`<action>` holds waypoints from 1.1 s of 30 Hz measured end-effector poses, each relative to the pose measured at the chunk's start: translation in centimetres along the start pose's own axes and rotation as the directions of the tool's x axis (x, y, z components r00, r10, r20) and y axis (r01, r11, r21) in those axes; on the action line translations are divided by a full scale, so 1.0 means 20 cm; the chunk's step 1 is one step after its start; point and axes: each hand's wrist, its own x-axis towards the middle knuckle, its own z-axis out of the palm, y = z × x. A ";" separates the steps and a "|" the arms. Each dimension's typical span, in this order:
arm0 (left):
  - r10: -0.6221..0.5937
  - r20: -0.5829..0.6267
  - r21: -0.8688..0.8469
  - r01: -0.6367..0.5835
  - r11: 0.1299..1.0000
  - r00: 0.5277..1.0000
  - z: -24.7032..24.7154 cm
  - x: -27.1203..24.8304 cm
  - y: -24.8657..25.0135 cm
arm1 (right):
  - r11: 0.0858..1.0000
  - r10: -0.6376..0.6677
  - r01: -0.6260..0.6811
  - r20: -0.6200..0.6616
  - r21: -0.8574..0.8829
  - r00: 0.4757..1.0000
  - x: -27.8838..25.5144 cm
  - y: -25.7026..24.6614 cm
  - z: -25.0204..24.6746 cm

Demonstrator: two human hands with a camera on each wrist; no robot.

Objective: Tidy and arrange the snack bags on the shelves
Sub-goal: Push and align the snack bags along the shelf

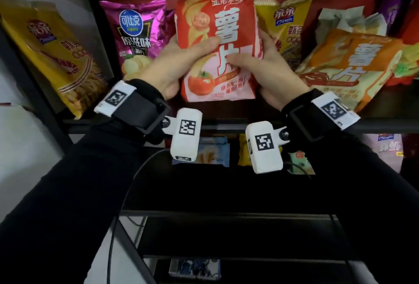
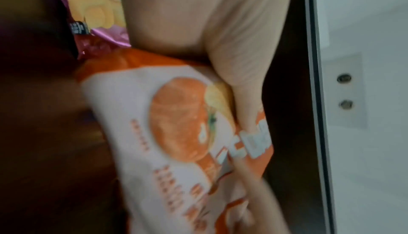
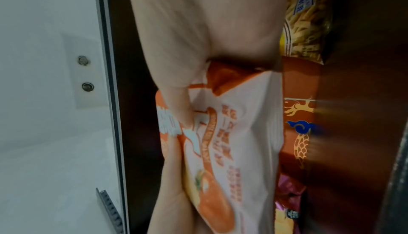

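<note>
Red and white foil is what both hands are holding: the tomato chip bag is standing upright in the air in front of the upper shelf, between the purple chip bag on its left and the yellow shrimp-stick bag on its right. The left hand is gripping the left edge, with the thumb lying across the front. The right hand is gripping the right edge in the same way; the other fingers of both hands are going behind the bag and are hidden. An orange chip bag is lying tilted on the shelf further right, and a second yellow bag is leaning at the far left.

I judge the bag to be very light and puffed with air, so it is yielding under the thumbs. The film looks smooth and a little slippery, and the chips inside are fragile. Holding it by the two side edges, without squeezing the middle, seems the safest way. Setting it down on its flat bottom seam should keep it standing.
</note>
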 end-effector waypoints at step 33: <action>0.030 -0.286 0.492 0.120 0.862 0.958 0.08 0.65 -0.11 | 0.523 -0.080 0.062 0.024 -0.850 0.997 -0.17 0.14 -0.35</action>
